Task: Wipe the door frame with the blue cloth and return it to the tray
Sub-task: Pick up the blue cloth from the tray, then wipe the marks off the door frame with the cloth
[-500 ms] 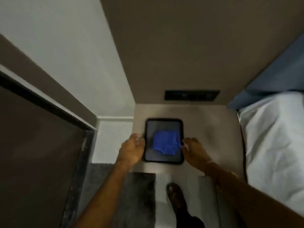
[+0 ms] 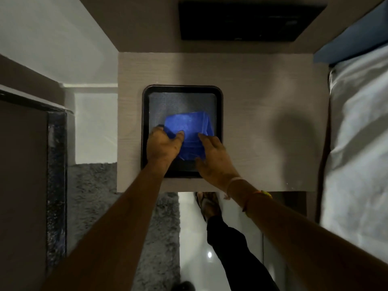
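Observation:
A folded blue cloth [image 2: 189, 127] lies in the near half of a black tray [image 2: 182, 89] on a pale wooden bedside table [image 2: 262, 97]. My left hand [image 2: 162, 144] is over the tray's left side, thumb and fingers closed on the cloth's left edge. My right hand [image 2: 212, 158] rests fingers spread on the cloth's right side, its fingertips touching the fabric. The near part of the cloth is hidden under both hands. The dark door frame [image 2: 55, 164] stands at the left edge of the view.
A bed with white sheets [image 2: 357, 143] runs along the right. A black panel [image 2: 249, 19] is set in the wall behind the table. A grey shaggy rug [image 2: 92, 185] lies on the glossy floor, with my leg and sandalled foot [image 2: 207, 206] under the table edge.
The view has come closer to the table. Both hands moved from the tray's outer sides inward onto the blue cloth, and the left hand has closed on its edge.

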### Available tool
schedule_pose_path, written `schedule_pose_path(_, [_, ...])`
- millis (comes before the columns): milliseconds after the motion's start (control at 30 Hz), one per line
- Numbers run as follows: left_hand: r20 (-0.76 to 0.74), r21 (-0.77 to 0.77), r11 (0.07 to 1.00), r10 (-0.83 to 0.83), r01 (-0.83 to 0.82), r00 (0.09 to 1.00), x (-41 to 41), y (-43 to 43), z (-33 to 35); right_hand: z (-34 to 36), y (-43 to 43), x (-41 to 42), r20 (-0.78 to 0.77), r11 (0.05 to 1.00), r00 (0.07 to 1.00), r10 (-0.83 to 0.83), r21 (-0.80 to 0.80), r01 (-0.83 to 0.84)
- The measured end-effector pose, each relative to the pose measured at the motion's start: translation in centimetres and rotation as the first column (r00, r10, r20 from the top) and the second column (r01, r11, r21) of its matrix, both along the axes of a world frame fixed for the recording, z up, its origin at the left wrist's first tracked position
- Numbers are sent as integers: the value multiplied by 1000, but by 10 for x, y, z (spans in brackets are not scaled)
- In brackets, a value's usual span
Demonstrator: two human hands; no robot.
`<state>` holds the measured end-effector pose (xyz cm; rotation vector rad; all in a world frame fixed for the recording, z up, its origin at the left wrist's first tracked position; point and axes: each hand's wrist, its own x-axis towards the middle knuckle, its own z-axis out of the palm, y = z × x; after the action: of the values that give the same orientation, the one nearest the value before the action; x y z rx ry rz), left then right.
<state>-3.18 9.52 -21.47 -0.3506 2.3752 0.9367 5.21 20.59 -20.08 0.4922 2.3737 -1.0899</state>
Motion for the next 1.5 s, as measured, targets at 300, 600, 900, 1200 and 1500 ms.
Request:
schedule_pose_path(300, [82,212,963,152,-166,985,6,6,51,33,-7,6,-28,994,994,107,-2,-107])
schedule_pose_path(600, [-310,470,880,235,-67,921,21,-73,259,202,-92,-24,-547,975,833,-84,-219,-45])
schedule_pose_path(900, [-940,238,971,237,-29,246,137,-292,521,453,-312,11,-829,821,525,-192,-428,-377])
schedule_pose_path(1200, [-904,-125,753,-355,-646,-239,403,-521,728,684,-561,181,-912,439,-21,-410,-177,-881])
schedule_pose_path(1500, [-876,-51,363,-464,-931,-133,536,-638,778,779,-669,286,-781,392,-384,-493,195,-899])
